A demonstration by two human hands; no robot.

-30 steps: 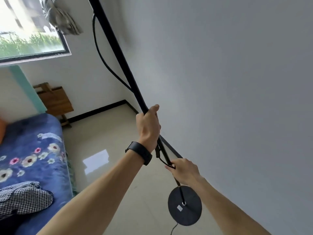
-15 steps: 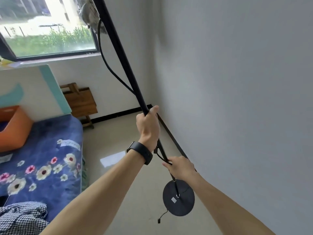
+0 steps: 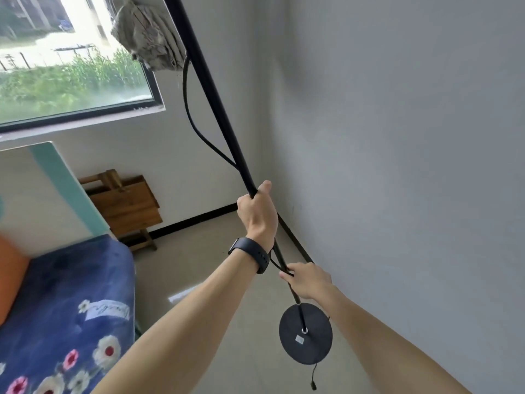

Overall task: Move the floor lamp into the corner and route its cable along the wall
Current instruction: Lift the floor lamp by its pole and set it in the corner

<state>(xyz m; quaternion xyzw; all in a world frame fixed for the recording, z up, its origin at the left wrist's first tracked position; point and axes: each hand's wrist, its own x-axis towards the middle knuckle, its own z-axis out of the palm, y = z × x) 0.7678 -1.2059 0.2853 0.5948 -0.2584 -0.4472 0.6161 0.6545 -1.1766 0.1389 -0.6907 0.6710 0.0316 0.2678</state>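
Containers: one orange box-like thing (image 3: pixel 11 275) at the far left edge, partly cut off; what it holds cannot be told.
Count: one black floor lamp, two bare hands, one black wristband (image 3: pixel 250 254), one folded wooden table (image 3: pixel 125 206), one window (image 3: pixel 74 61).
Lamp pole: thin black metal pole (image 3: pixel 216 109), tilted, running from the top of the view down to the right, between the two hands.
Lamp base: round flat black disc (image 3: pixel 306 333) low and right of centre, near the grey right wall (image 3: pixel 412 166), its underside with a small label turned to the camera.
Lamp shade: grey-beige fabric shade (image 3: pixel 150 38) at the top, in front of the window.
Cable: black cable (image 3: pixel 190 118) hangs in a loop left of the pole; a short plug end (image 3: pixel 313 385) dangles below the base.
Left hand: left hand (image 3: pixel 257 217) wrapped in a fist around the pole's middle, thumb up along it.
Right hand: right hand (image 3: pixel 308 280) lower down, fingers curled around the pole and a loop of cable.
Bed: blue flowered blanket (image 3: pixel 71 308) at near left.
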